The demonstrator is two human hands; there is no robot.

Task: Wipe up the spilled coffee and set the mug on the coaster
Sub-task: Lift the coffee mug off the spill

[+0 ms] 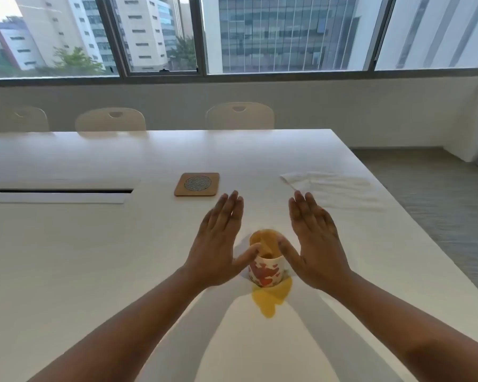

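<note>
Head view: mug (265,267) between spread left hand (218,244) and right hand (315,244); each grip empty.

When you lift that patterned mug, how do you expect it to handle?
The mug stands upright in the yellow spill, so its base is probably wet and may drip. Some liquid seems to remain inside, so tilting could slosh. It looks ceramic, likely rigid and breakable.
</note>
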